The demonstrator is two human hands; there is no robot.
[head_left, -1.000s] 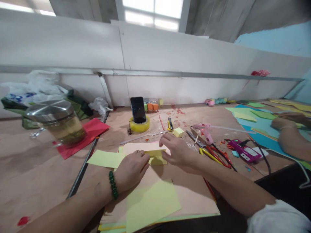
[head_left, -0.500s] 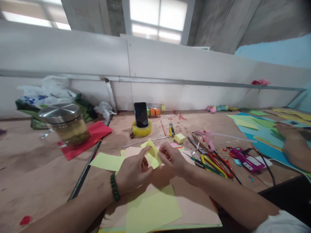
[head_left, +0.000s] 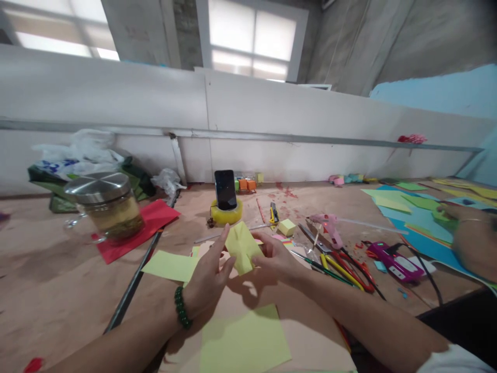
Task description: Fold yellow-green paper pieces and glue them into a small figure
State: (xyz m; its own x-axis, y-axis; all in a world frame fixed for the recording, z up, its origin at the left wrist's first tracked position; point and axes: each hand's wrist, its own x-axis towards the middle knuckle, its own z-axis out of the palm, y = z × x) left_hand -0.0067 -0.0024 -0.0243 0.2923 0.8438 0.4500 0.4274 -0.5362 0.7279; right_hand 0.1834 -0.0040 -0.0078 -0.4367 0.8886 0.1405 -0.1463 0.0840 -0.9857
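A creased piece of yellow paper (head_left: pixel 241 246) is held up between my two hands, over a stack of pale sheets (head_left: pixel 310 331). My left hand (head_left: pixel 209 272), with a green bead bracelet at the wrist, grips its left edge between thumb and fingers. On the right edge, my right hand (head_left: pixel 277 259) pinches the same paper, its thumb in front. Beneath my hands a flat yellow sheet (head_left: pixel 244 342) lies on the stack. Another yellow strip (head_left: pixel 171 265) sits left of my left hand.
A glass mug (head_left: pixel 111 207) stands on red paper at left. Behind my hands, a phone (head_left: pixel 225 189) leans in a yellow tape roll (head_left: pixel 227 211). Scissors (head_left: pixel 341 264), a pink glue gun (head_left: pixel 328 228) and a purple power strip (head_left: pixel 399 261) lie right. Another person's hand (head_left: pixel 462 223) touches coloured paper.
The yellow paper has turned, so a broad creased face now shows toward me. My left fingers have straightened along its edge. The other person's hand has shifted slightly.
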